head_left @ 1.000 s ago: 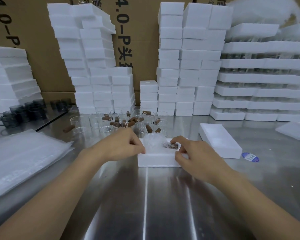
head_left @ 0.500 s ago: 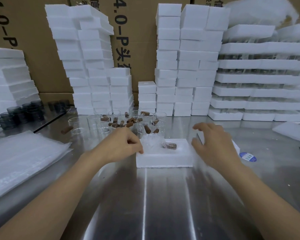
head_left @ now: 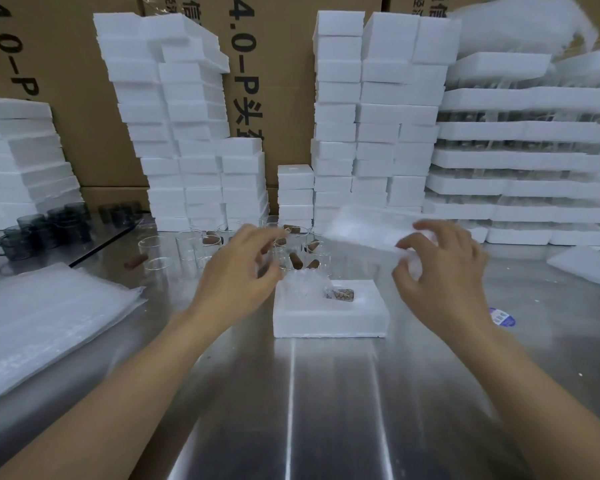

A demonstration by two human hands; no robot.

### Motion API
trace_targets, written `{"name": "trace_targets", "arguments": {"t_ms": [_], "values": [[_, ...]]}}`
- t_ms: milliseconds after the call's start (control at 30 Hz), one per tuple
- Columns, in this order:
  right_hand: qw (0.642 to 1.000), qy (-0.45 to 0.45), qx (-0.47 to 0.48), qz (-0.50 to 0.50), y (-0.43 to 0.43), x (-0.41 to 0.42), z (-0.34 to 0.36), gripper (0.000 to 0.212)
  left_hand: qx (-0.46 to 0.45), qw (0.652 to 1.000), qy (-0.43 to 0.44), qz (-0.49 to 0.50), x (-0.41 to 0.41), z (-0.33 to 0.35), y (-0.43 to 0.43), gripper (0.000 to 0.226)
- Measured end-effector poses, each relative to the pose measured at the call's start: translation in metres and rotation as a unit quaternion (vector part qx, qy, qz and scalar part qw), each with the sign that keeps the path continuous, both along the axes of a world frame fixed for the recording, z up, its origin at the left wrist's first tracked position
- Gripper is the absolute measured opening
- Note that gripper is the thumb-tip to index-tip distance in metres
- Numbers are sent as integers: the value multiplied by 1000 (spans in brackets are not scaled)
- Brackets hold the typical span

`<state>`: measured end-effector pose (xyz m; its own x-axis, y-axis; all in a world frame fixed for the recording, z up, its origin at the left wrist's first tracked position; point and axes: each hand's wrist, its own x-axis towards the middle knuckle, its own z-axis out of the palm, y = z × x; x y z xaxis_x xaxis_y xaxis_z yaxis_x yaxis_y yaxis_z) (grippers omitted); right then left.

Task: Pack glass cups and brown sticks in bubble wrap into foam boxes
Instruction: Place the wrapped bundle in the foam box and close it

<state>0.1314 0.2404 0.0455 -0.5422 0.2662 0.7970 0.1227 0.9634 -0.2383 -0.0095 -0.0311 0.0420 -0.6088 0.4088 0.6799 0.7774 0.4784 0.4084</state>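
The left hand [head_left: 238,271] is motion-blurred at the fingertips and covers part of the cups [head_left: 187,245] behind it, so how many stand there cannot be told. The right hand [head_left: 440,268] is blurred too, and the foam lid [head_left: 364,228] at its fingers is smeared; whether they grip it is unclear. In the box [head_left: 329,317], the cup under the bubble wrap [head_left: 302,287] is hidden, and the wrapped stick [head_left: 341,294] shows no detail. Both forearms run off the bottom edge. The sheets [head_left: 42,317] are cut at the left edge. The dark cups [head_left: 45,228] are too dim to count.
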Motion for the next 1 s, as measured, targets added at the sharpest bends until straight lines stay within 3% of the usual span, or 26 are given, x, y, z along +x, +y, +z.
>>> {"name": "trace_targets", "arguments": {"t_ms": [67,133,267,467,700,767,900,1000], "values": [[997,40,45,44,-14,2,4,22,0,1000,16,-13,-1,-1,1,75],[994,47,69,69,-26,3,6,25,-13,999,30,-30,1,-3,1,88],[990,56,79,106,-37,4,5,22,-22,997,51,-46,5,-4,0,80],[972,122,-4,200,-38,8,12,19,93,989,113,-19,7,8,0,53],[959,147,-35,239,-43,13,17,23,115,983,145,-18,12,14,-2,70],[951,144,-81,260,-43,16,18,36,131,985,101,-43,13,15,-2,67],[933,123,-203,270,-42,17,21,63,236,961,-98,-105,22,22,7,43],[911,94,-286,282,-42,15,21,60,276,931,-218,-93,19,22,14,49]]}}
